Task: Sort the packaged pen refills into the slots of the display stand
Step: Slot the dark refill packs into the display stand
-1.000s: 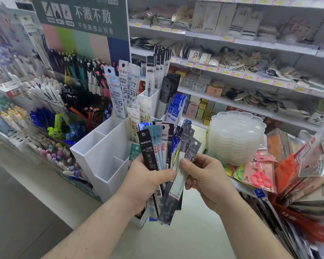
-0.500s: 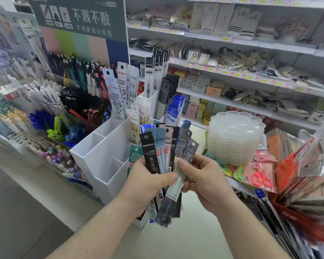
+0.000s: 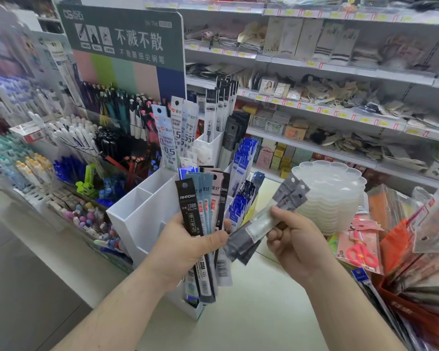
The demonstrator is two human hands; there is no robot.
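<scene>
— Two hands, what do they hold?
— The left hand grips a bunch of refill packs upright before the white stand. The right hand pinches grey packs, tilted, just beside.

**Grey packets pulled clear of the bunch**

My right hand has drawn the grey refill packets out of the fanned bunch that my left hand grips. 1 second ago they stood nearly upright among the others, pinched at their middle. Now they slant away to the right of the bunch, tops pointing toward the stack of clear trays, and only their dark lower ends lie close to the bunch by my left thumb.
</scene>
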